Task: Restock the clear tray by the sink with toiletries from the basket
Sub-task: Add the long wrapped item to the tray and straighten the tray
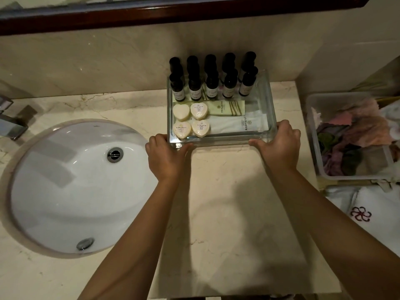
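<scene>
The clear tray (263, 100) stands on the marble counter against the back wall, right of the sink. Inside it a row of several dark bottles (212, 86) stands at the back. Several heart-shaped soaps (191, 121) lie at the front left, with a pale green sachet (227, 108) and a white sachet (236, 124) to their right. My left hand (165, 156) grips the tray's near left corner. My right hand (279, 146) grips its near right corner, fingers over the rim.
A white sink (71, 187) with a chrome faucet (8, 120) fills the left. At the right edge stands a translucent basket (320, 169) full of coloured cloths, with a white embroidered towel (363, 211) in front of it. The marble counter (227, 202) stretches toward me.
</scene>
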